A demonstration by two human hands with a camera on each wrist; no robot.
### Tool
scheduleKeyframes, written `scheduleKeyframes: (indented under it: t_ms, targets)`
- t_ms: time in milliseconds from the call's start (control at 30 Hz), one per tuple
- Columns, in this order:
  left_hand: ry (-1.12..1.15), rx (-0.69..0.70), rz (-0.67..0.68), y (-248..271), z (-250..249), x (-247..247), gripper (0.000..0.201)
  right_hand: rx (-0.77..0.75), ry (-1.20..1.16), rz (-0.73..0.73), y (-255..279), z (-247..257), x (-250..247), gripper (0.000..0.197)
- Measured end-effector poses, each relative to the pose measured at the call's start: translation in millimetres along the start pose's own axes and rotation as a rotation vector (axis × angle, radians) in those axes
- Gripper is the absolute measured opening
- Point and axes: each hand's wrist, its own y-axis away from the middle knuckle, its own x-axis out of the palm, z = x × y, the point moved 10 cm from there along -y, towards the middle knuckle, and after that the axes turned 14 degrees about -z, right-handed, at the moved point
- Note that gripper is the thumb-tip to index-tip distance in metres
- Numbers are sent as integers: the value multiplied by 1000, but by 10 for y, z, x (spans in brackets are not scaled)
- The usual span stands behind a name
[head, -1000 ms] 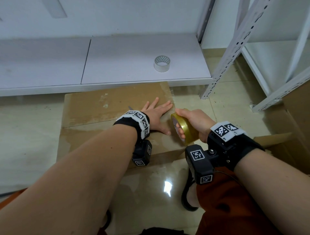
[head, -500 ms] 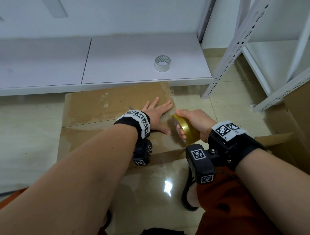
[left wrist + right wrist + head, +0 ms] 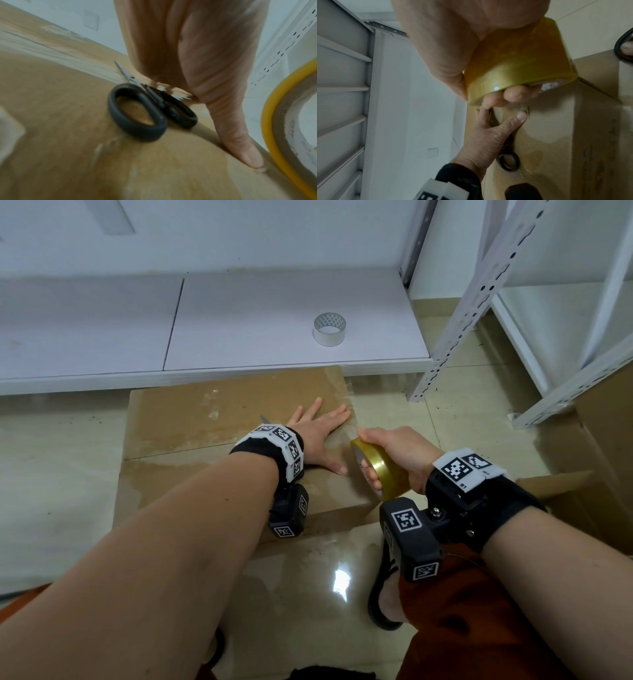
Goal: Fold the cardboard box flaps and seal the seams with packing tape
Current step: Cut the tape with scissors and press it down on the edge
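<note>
A closed brown cardboard box [image 3: 191,446] lies on the floor, its top glossy with tape strips. My left hand [image 3: 322,436] presses flat on the box top near its right edge, fingers spread and straight [image 3: 488,129]. Black-handled scissors [image 3: 145,112] lie on the box under that wrist. My right hand [image 3: 394,453] grips a yellowish roll of packing tape [image 3: 380,470] just off the box's right edge, fingers through its core [image 3: 513,75]. A clear strip runs along the box's right edge [image 3: 349,402].
A second, clear tape roll [image 3: 329,329] stands on the low white shelf [image 3: 274,313] behind the box. A white perforated metal rack [image 3: 479,289] rises at the right. More cardboard [image 3: 603,440] stands at far right. My sandalled foot [image 3: 383,597] is on the tiled floor.
Hardly anything differs: the right hand with the tape roll has crept slightly away from me along the box's right edge. The left hand stays pressed flat.
</note>
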Motion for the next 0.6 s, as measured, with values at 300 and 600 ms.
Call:
scheduleKeyframes:
  t_ms: [300, 600]
  targets:
    - [-1, -15, -11, 83, -97, 2, 110, 42, 14, -2, -47, -64, -1, 47]
    - [0, -14, -34, 247, -189, 64, 92, 21, 17, -8, -9, -32, -8, 44]
